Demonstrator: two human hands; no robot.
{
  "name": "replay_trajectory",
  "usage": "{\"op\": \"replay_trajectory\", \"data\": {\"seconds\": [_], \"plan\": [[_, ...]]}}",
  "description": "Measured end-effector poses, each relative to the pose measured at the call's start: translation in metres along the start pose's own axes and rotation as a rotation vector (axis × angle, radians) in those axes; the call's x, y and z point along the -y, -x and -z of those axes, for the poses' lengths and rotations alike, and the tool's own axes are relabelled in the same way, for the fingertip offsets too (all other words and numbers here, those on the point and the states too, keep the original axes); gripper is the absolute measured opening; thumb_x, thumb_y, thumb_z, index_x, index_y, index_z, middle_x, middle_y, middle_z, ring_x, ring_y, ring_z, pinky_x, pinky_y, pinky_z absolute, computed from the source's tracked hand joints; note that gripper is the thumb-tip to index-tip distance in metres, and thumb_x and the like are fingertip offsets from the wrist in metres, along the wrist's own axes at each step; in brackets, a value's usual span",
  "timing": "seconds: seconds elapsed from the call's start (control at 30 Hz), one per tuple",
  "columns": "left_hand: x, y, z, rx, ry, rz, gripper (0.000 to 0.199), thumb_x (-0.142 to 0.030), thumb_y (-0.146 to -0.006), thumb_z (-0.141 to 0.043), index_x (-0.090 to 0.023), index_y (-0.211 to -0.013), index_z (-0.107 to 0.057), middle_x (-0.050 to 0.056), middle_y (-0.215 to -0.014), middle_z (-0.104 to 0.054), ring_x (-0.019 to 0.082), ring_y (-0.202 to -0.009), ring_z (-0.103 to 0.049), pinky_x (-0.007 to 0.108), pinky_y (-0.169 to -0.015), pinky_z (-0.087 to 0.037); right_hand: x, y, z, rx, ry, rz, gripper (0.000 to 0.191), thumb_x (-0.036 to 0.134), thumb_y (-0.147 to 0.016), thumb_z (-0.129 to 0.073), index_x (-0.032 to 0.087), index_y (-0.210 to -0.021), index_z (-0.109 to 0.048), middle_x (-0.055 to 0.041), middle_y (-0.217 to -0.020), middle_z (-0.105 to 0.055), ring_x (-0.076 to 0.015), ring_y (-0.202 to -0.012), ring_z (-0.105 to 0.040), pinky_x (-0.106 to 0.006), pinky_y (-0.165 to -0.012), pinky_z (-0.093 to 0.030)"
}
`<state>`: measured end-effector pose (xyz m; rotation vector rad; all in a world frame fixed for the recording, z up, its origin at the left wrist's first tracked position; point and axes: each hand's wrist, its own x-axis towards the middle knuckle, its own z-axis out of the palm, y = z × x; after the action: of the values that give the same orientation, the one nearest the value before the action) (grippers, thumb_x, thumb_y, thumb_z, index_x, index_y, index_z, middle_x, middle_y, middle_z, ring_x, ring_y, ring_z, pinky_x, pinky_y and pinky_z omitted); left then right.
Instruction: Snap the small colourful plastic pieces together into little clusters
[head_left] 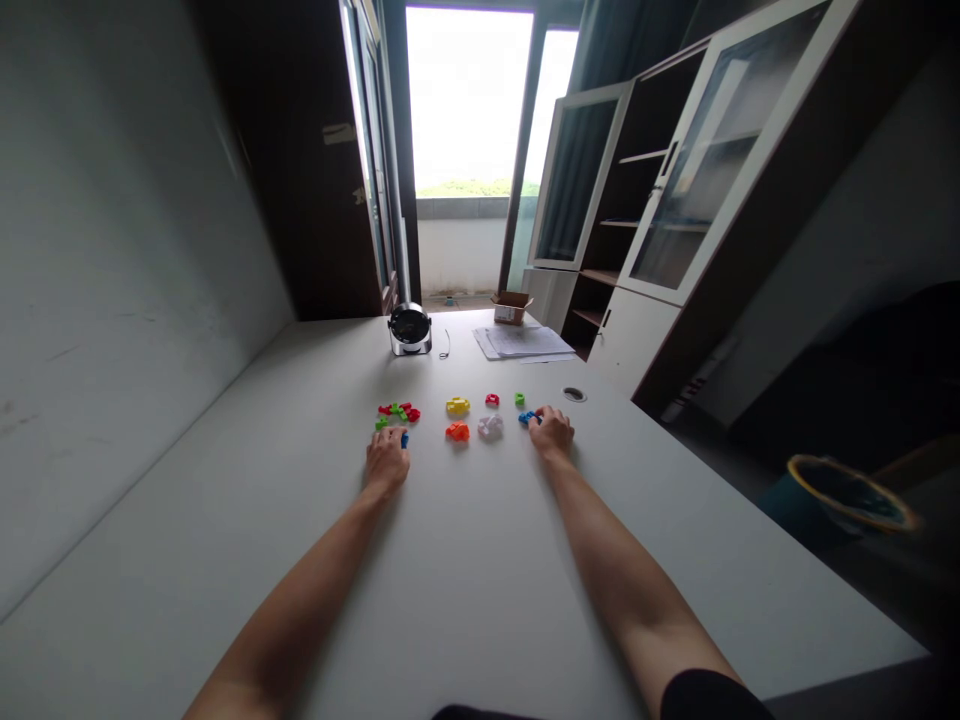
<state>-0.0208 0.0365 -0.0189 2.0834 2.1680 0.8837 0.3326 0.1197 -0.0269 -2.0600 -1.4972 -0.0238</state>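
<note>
My left hand [387, 460] is at the left of the table with fingers curled round a small blue plastic block [405, 440]. Just beyond it lies a mixed heap of red and green blocks [401, 411]. My right hand [553, 432] reaches to a few blue blocks [527, 417], its fingertips closed on them and partly covering them. Between the hands sit small groups sorted by colour: yellow blocks [457, 405], orange blocks [457, 432], white blocks [490, 427] and red blocks [492, 399]. A green block [520, 398] lies just past the blue ones.
Farther back on the white table [450, 580] stand a round black-and-silver device [410, 328], papers [529, 342] and a small open cardboard box [511, 308]. A cable hole [574, 394] is at the right. A bin [847, 495] is on the floor beyond the right edge.
</note>
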Motion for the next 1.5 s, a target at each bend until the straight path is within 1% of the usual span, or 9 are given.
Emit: {"op": "replay_trajectory", "data": {"seconds": [0.2,0.47,0.67,0.8,1.17,1.27,1.37,1.43,1.5], "plan": [[0.002,-0.002,0.000,0.011,-0.023,-0.011,0.043,-0.016,-0.085,-0.054,-0.022,-0.127,-0.055,0.013,-0.121,-0.059,0.028,-0.110,-0.052,0.039,-0.096,-0.039,0.001,-0.001,-0.001,-0.013,-0.019,0.002,0.020,0.026,-0.088,-0.054,0.019,-0.103,-0.065,-0.0108,-0.104,-0.063,-0.0254,-0.104,-0.052,-0.033,-0.085,-0.036],[-0.001,-0.001,0.001,0.000,0.023,-0.045,0.037,-0.028,-0.088,-0.055,-0.022,-0.124,-0.059,0.012,-0.118,-0.061,0.028,-0.109,-0.054,0.038,-0.096,-0.040,0.000,-0.003,-0.003,-0.026,-0.047,0.003,0.020,0.028,-0.088,-0.054,0.019,-0.101,-0.066,-0.0099,-0.103,-0.063,-0.0251,-0.102,-0.053,-0.032,-0.085,-0.037],[-0.005,0.001,0.002,0.025,-0.009,-0.046,0.037,-0.029,-0.087,-0.056,-0.022,-0.123,-0.059,0.012,-0.117,-0.061,0.028,-0.108,-0.052,0.039,-0.091,-0.040,-0.001,-0.003,-0.005,-0.034,-0.057,0.011,0.019,0.028,-0.089,-0.053,0.019,-0.099,-0.067,-0.0094,-0.103,-0.064,-0.0247,-0.101,-0.053,-0.033,-0.085,-0.036],[-0.005,0.002,0.003,0.041,-0.020,-0.057,0.032,-0.030,-0.084,-0.060,-0.024,-0.115,-0.064,0.012,-0.116,-0.060,0.030,-0.110,-0.050,0.041,-0.093,-0.039,0.000,-0.003,-0.004,-0.033,-0.060,0.012,0.019,0.028,-0.089,-0.052,0.019,-0.098,-0.067,-0.0093,-0.103,-0.064,-0.0245,-0.100,-0.053,-0.032,-0.085,-0.036],[-0.009,0.002,0.008,-0.016,-0.058,-0.100,0.025,-0.029,-0.082,-0.062,-0.022,-0.106,-0.066,0.010,-0.123,-0.059,0.030,-0.114,-0.049,0.041,-0.095,-0.041,-0.002,-0.003,-0.006,-0.061,-0.074,0.043,0.020,0.027,-0.088,-0.052,0.018,-0.094,-0.068,-0.0105,-0.098,-0.063,-0.0242,-0.096,-0.052,-0.032,-0.082,-0.035],[-0.012,0.002,0.010,-0.057,-0.025,-0.130,0.024,-0.027,-0.082,-0.062,-0.022,-0.105,-0.066,0.011,-0.123,-0.060,0.031,-0.114,-0.050,0.042,-0.095,-0.041,-0.003,-0.003,-0.006,-0.084,-0.081,0.061,0.019,0.027,-0.088,-0.052,0.018,-0.093,-0.068,-0.0107,-0.096,-0.064,-0.0246,-0.094,-0.052,-0.032,-0.080,-0.035],[-0.015,0.001,0.012,-0.098,0.041,-0.176,0.026,-0.025,-0.082,-0.062,-0.022,-0.108,-0.066,0.011,-0.117,-0.064,0.031,-0.111,-0.054,0.043,-0.095,-0.041,0.000,-0.001,-0.004,-0.115,-0.094,0.097,0.019,0.026,-0.089,-0.050,0.017,-0.092,-0.067,-0.0111,-0.095,-0.063,-0.0250,-0.093,-0.052,-0.033,-0.080,-0.034],[-0.016,0.000,0.012,-0.107,0.102,-0.208,0.027,-0.024,-0.084,-0.060,-0.021,-0.110,-0.065,0.010,-0.111,-0.067,0.029,-0.106,-0.058,0.043,-0.094,-0.041,0.006,0.001,0.000,-0.139,-0.112,0.146,0.019,0.025,-0.089,-0.050,0.016,-0.091,-0.067,-0.0114,-0.095,-0.064,-0.0253,-0.093,-0.052,-0.033,-0.080,-0.034],[-0.017,0.000,0.011,-0.081,0.191,-0.228,0.027,-0.024,-0.086,-0.058,-0.021,-0.112,-0.065,0.009,-0.105,-0.069,0.026,-0.095,-0.062,0.041,-0.090,-0.044,0.015,0.006,0.005,-0.162,-0.140,0.225,0.018,0.023,-0.089,-0.049,0.016,-0.092,-0.066,-0.0111,-0.096,-0.064,-0.0254,-0.093,-0.052,-0.034,-0.081,-0.033]]}}
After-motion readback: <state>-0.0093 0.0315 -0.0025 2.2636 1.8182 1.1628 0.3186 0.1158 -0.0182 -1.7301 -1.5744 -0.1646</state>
